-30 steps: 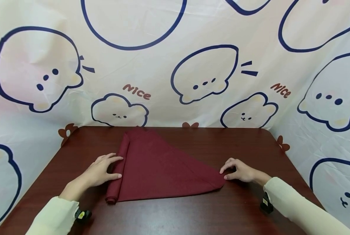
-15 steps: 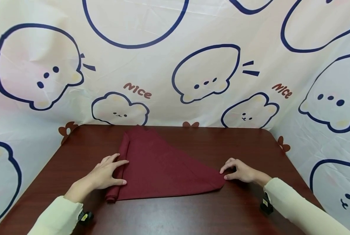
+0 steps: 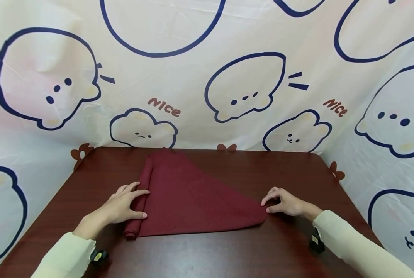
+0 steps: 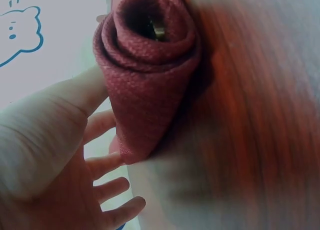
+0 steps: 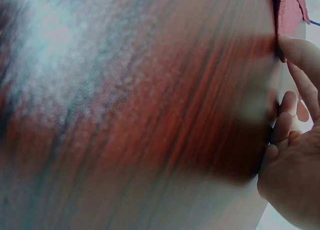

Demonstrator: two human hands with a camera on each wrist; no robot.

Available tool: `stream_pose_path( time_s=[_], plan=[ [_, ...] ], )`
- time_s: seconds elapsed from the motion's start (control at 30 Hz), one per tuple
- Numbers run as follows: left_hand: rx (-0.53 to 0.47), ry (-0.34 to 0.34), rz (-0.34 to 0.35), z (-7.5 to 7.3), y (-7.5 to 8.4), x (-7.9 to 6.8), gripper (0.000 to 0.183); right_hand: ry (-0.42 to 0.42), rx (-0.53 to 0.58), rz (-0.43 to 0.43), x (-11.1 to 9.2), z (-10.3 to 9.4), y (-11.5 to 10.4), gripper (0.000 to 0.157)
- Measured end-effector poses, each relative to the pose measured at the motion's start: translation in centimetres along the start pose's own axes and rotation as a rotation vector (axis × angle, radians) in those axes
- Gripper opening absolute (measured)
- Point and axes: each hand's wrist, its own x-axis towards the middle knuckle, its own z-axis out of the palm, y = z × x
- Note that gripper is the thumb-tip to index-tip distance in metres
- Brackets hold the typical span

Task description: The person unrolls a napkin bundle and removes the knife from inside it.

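Note:
A dark red cloth (image 3: 193, 200) lies on the table, its left edge wound into a roll (image 3: 134, 226) and its right side tapering to a corner. My left hand (image 3: 118, 206) rests across the roll with fingers spread, thumb and index tips reaching just past it onto the flat part. In the left wrist view, the roll's spiral end (image 4: 145, 90) faces the camera, with something small and yellowish inside its hollow. At the right corner, my right hand (image 3: 285, 202) pinches the cloth between thumb and index finger; the right wrist view shows the thumb against the cloth's edge (image 5: 286, 20).
The dark brown wooden table (image 3: 207, 256) reaches back to a pale fabric backdrop (image 3: 193, 88) with cartoon outlines, which also hangs at both sides. A small black device (image 3: 99, 256) is strapped at the left wrist and another black device (image 3: 316, 242) at the right.
My left hand has shifted right over the roll, then slightly back left, its fingertips now past the roll's right side. The right hand stays at the corner, and the cloth lies practically unchanged.

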Motion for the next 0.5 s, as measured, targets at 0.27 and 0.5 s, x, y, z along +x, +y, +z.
stream_pose_path(
  time_s=[0.27, 0.5],
  plan=[
    [-0.006, -0.007, -0.011, -0.18, -0.58, -0.28, 0.071, 0.003, 0.007, -0.007, -0.17, 0.04, 0.10, 0.015],
    [-0.001, 0.004, -0.009, -0.73, -1.00, -0.57, 0.073, 0.016, -0.012, -0.014, -0.17, 0.01, 0.13, 0.016]
  ],
)
